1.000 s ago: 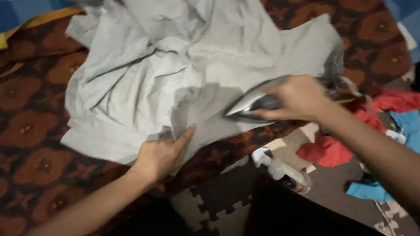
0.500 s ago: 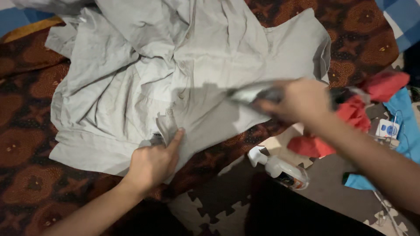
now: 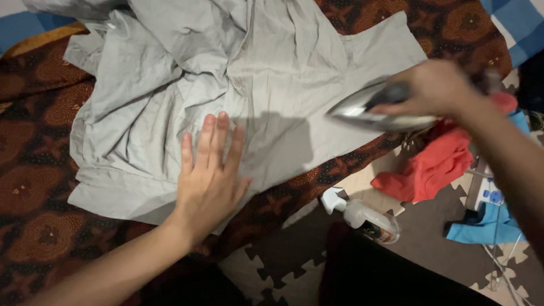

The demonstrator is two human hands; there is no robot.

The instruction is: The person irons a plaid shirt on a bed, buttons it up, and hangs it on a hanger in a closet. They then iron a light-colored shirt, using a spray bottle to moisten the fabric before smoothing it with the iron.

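A crumpled light grey button shirt [image 3: 266, 73] lies spread on a brown patterned blanket [image 3: 34, 141]. My left hand [image 3: 209, 175] lies flat on the shirt's lower front, fingers spread and pointing away from me. My right hand [image 3: 436, 88] grips the handle of a silver clothes iron [image 3: 374, 110], held just above the shirt's right edge with its tip pointing left. The iron is blurred by motion.
A clear spray bottle [image 3: 368, 218] lies on the puzzle foam floor mat [image 3: 283, 266] below the blanket's edge. A red cloth [image 3: 430, 167] and a blue cloth [image 3: 481, 229] lie on the floor at right. A blue checked fabric [image 3: 521, 28] shows at top right.
My left hand let go of the shirt's front edge and now lies open and flat on it. My right hand carried the iron right and upward, off the middle of the shirt.
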